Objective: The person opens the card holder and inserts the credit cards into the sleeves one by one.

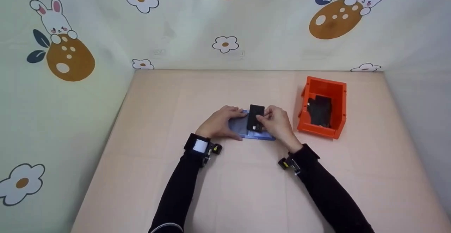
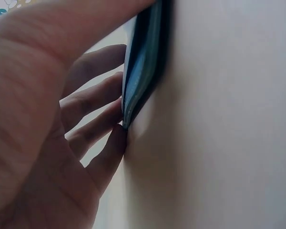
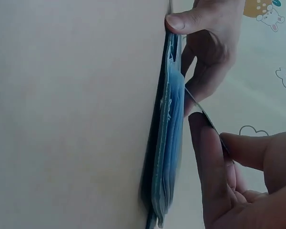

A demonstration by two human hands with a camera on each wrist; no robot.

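A blue card holder with several clear plastic sleeves (image 1: 238, 126) lies open on the table; the right wrist view shows its stacked sleeves (image 3: 170, 148) edge-on. My left hand (image 1: 221, 123) grips its left part, thumb at the near edge and fingers at the far edge. Between thumb and fingers, my right hand (image 1: 279, 123) pinches a black card (image 1: 255, 114) over the holder's right part. Seen from the right wrist, the thin card (image 3: 207, 117) slants with one end against the sleeves. Whether that end is inside a sleeve, I cannot tell.
To the right of my right hand stands an orange plastic bin (image 1: 319, 130) with black cards (image 1: 320, 110) in it. The table (image 1: 243, 190) has a pale covering. A patterned curtain or wall sheet (image 1: 190, 32) rises behind the table's far edge.
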